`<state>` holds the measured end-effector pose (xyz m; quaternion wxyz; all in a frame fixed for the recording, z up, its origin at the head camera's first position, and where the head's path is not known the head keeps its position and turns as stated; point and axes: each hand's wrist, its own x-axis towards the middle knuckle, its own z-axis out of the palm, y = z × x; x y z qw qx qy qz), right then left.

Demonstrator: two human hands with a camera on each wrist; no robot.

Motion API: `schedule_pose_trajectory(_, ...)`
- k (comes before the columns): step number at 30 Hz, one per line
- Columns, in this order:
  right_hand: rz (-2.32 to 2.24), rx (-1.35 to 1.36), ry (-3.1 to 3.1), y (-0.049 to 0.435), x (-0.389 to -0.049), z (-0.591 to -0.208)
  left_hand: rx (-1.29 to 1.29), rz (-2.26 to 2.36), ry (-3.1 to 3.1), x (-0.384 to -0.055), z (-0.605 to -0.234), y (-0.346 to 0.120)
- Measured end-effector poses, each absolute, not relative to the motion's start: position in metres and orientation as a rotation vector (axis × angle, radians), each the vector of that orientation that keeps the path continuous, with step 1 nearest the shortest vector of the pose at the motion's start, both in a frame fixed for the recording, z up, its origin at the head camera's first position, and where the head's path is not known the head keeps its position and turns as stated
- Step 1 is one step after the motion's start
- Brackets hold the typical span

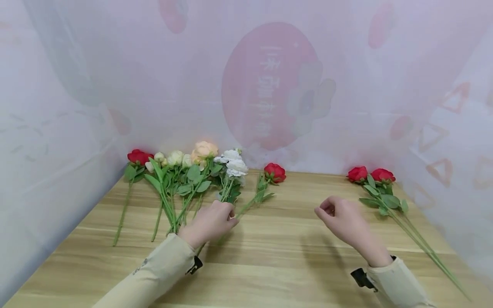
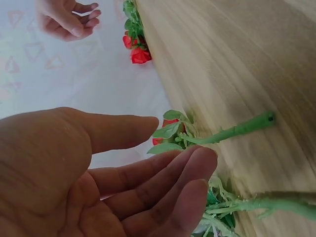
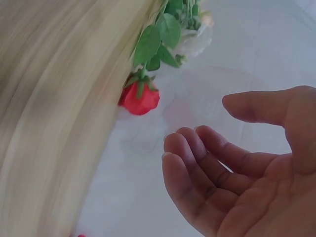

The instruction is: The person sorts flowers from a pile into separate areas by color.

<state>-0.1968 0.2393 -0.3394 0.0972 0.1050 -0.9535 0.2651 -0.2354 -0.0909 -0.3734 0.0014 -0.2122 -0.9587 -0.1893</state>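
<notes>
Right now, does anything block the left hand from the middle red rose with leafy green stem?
Nothing visible does: the left hand is by the stem of the middle red rose; ruffled white flowers lie to the left, not between.

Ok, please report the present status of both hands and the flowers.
Left hand empty, near the middle red rose. Right hand empty, above the table. White flowers beside that rose, not covering its bloom.
</notes>
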Motion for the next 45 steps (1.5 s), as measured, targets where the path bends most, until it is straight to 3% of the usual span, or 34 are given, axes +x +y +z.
schedule_pose_trajectory(13, 0.92, 0.345, -2.839, 0.211, -0.197, -0.342, -0.527, -0.335, -2.974, -0.25, -0.385, -0.069)
schedule_pose_trajectory(24, 0.948, 0.374, -2.827, 0.207, -0.198, -0.351, -0.569, -0.251, -2.968, -0.251, -0.393, -0.064)
schedule_pose_trajectory(45, 1.231, 0.368, -2.86, 0.214, -0.198, -0.338, -0.692, -0.763, -2.737, -0.241, -0.375, -0.054)
